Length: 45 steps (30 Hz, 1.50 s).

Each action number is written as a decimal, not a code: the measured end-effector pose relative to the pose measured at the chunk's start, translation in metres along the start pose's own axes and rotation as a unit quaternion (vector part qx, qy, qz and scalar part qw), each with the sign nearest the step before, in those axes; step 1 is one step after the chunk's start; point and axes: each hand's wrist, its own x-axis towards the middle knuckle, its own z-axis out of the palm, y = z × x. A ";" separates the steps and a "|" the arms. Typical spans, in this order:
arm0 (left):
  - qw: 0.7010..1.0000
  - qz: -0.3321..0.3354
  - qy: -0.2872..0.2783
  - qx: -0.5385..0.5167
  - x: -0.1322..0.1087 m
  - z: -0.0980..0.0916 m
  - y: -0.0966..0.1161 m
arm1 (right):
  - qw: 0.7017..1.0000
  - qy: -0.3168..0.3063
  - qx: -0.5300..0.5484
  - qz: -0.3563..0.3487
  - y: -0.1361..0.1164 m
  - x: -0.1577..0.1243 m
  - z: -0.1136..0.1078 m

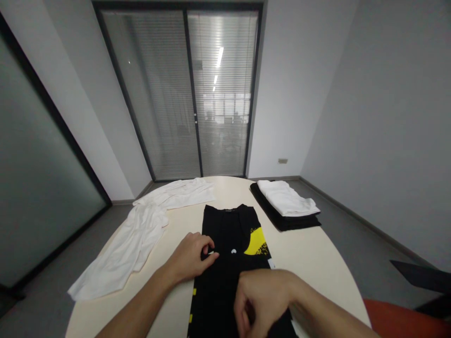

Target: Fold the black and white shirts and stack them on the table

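Observation:
A black shirt (225, 281) with a yellow patch and small yellow marks lies folded lengthwise, its collar pointing away from me. A crosswise cloth edge shows near a small white logo. At the shirt's left edge, my left hand (193, 256) has its fingers curled, with the thumb over the cloth and a bit of white between thumb and forefinger. My right hand (264, 298) is over the lower right part of the shirt, with its fingers bent down and closed. Whatever lies inside that grasp is hidden.
The shirt lies on a round pale table (326, 267). Loose white garments (123, 253) spread along its left and far side. A folded white garment (287, 197) tops folded black clothes (282, 223) at the far right. An orange-red chair (401, 321) stands at the lower right.

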 end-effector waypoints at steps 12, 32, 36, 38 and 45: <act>0.968 -0.004 -0.128 -0.217 -0.011 -0.005 -0.016 | 0.914 0.347 -0.156 0.138 0.037 -0.059 -0.046; 0.937 0.004 0.063 -0.345 0.022 -0.039 -0.005 | 0.874 0.479 0.049 -0.057 0.021 -0.069 -0.063; 0.928 0.033 0.107 -0.354 0.053 -0.055 -0.006 | 0.835 0.545 0.046 -0.063 0.011 -0.066 -0.085; 0.927 0.040 0.144 -0.344 0.071 -0.059 -0.010 | 0.809 0.583 0.042 -0.059 0.012 -0.062 -0.101; 0.934 -0.074 0.192 -0.293 0.116 -0.013 -0.045 | 0.759 0.649 -0.033 0.027 0.078 -0.028 -0.131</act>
